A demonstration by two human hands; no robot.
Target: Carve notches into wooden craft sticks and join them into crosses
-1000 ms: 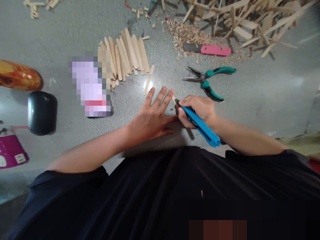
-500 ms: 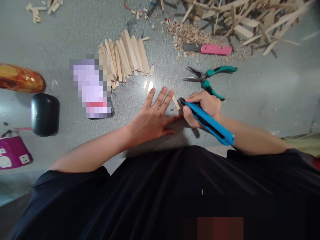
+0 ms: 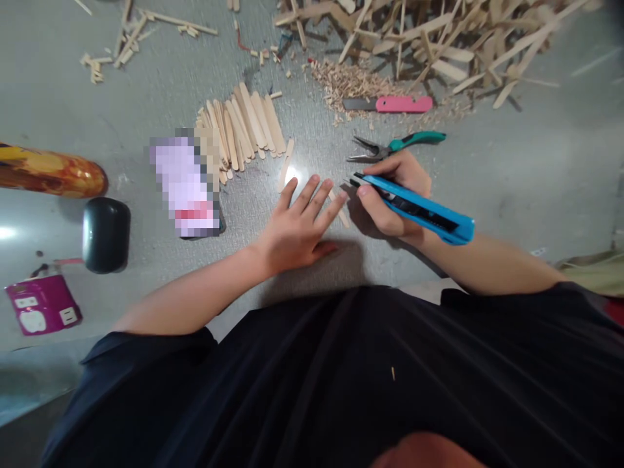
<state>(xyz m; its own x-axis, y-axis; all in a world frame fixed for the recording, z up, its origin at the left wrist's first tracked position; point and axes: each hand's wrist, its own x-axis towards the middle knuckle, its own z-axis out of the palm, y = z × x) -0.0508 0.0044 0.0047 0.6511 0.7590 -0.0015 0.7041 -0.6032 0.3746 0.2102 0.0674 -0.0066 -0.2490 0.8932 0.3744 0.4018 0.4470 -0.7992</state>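
Observation:
My left hand (image 3: 305, 221) lies with fingers spread on the grey table (image 3: 492, 175). Beneath its fingers is a wooden craft stick (image 3: 345, 216), partly covered, its lower end showing. My right hand (image 3: 397, 195) grips a blue utility knife (image 3: 424, 211), the blade end pointing left, a little right of that stick and apart from it. Another craft stick (image 3: 286, 162) rests just beyond my left fingertips. Pliers with green handles (image 3: 394, 144) lie open behind my right hand, which hides part of them.
A row of craft sticks (image 3: 238, 127) lies beside a blurred phone (image 3: 185, 188). Farther back are a pink-handled blade (image 3: 402, 104), wood shavings (image 3: 351, 81) and a heap of sticks (image 3: 439, 45). On the left are a dark rounded case (image 3: 106, 235), an orange cylinder (image 3: 53, 170) and a purple socket block (image 3: 43, 305).
My right hand has lifted the knife up and away from the stick, to the right. My left hand stays spread on the stick. The camera view has shifted slightly.

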